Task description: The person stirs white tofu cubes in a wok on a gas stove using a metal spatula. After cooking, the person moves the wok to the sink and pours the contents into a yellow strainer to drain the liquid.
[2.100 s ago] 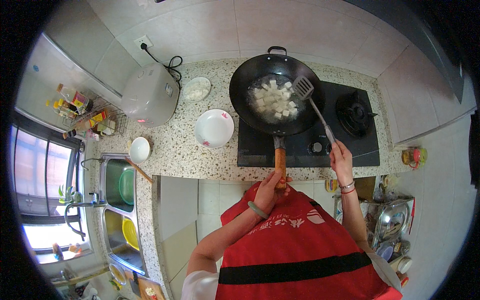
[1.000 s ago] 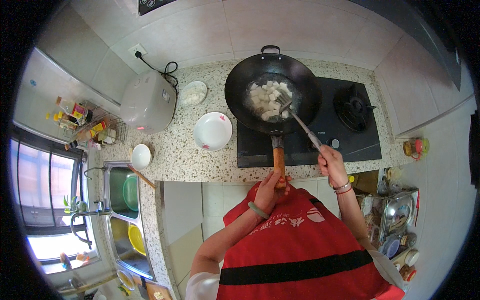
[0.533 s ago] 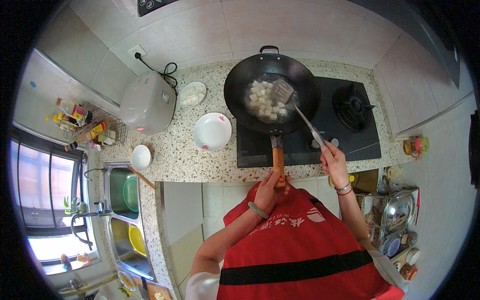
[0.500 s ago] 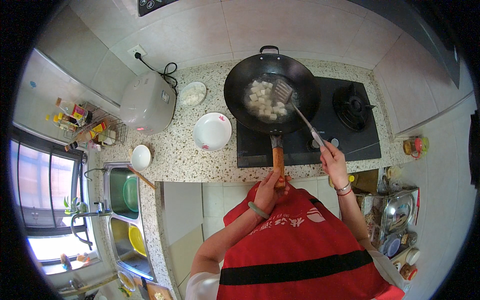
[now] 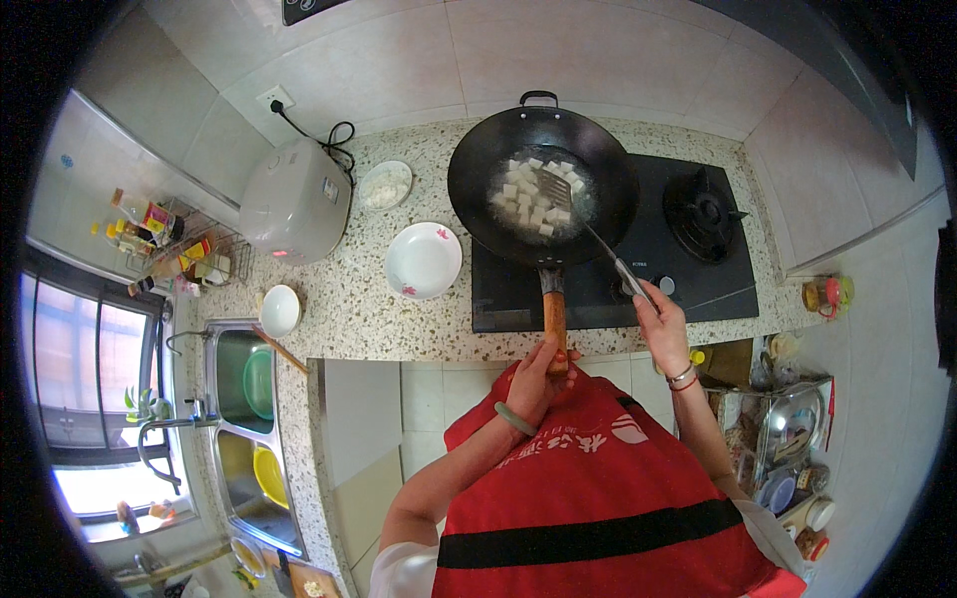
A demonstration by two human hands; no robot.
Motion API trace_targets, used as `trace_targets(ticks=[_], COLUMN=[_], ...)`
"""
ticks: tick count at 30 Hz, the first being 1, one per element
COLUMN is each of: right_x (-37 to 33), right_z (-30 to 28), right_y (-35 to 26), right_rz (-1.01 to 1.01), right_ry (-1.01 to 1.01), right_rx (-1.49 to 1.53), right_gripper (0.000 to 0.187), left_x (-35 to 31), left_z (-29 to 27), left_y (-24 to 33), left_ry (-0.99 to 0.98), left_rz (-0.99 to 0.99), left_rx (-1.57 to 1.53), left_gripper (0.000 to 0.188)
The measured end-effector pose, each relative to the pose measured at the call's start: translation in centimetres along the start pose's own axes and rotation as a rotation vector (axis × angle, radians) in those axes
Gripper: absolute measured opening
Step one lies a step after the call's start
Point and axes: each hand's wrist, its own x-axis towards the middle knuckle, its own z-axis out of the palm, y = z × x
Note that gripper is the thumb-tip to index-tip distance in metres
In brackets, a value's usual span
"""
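Observation:
A black wok (image 5: 608, 189) rests over the left burner of the black gas stove, with several white tofu-like cubes (image 5: 523, 206) in bubbling liquid at its bottom. Wrapped round the end of its wooden handle (image 5: 554, 314) is my left hand (image 5: 541, 371). My right hand (image 5: 662, 324) is closed on the grip of a slotted metal spatula (image 5: 626, 274). The spatula's head lies among the cubes, right of the wok's middle, and covers some of them.
Left of the wok stand a white plate (image 5: 424, 261), a small dish of white food (image 5: 386, 186), a white bowl (image 5: 280, 311) and a rice cooker (image 5: 297, 203). A bare burner (image 5: 706, 212) sits to the right. The double sink (image 5: 247, 384) is at far left.
The spatula's head has tipped and shifted slightly left and down into the cubes, and some cubes have moved apart. My left hand stays on the wok handle.

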Motion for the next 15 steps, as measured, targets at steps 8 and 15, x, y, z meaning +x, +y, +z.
trace_targets(ticks=[8,15], right_x=[0.2,1.0], right_z=[-1.3,-2.0], right_y=[0.0,1.6], right_rz=[-0.077,-0.1], right_ry=[0.117,0.164], right_rx=[-0.106,-0.094], right_gripper=[0.035,0.039], left_x=[-0.1,0.0], left_z=[0.1,0.0], left_y=[-0.1,-0.2], left_ry=[-0.005,0.002], left_rz=[0.003,0.002], left_rx=[-0.02,-0.015], left_gripper=[0.031,0.032])
